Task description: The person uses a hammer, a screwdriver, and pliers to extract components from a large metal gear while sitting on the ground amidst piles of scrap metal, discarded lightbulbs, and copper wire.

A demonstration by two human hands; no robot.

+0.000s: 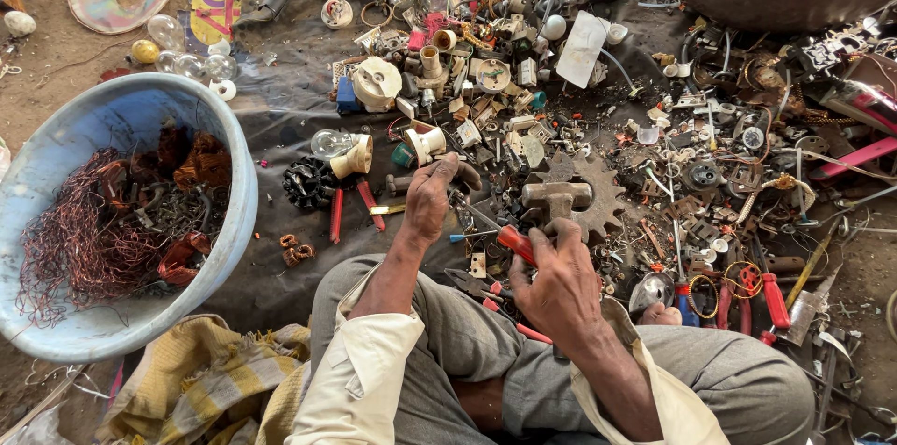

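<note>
Nearest the camera, the right hand (561, 291) is closed around a red-handled screwdriver (515, 244), its fingers curled on the grip so the shaft points left, toward the other hand. The left hand (432, 197) reaches a little farther out, fingers bent down onto a small metal part (460, 207) on the dark ground sheet (280, 118), seemingly to pin it steady; whether it actually grips it I cannot tell. Red-handled pliers (491, 295) lie by the knee. Just beyond sit a rusty gear (598, 193) and hammer head (556, 194). Farther left, a blue tub (238, 183) keeps tangled copper wire (79, 239) apart from the heap.
</note>
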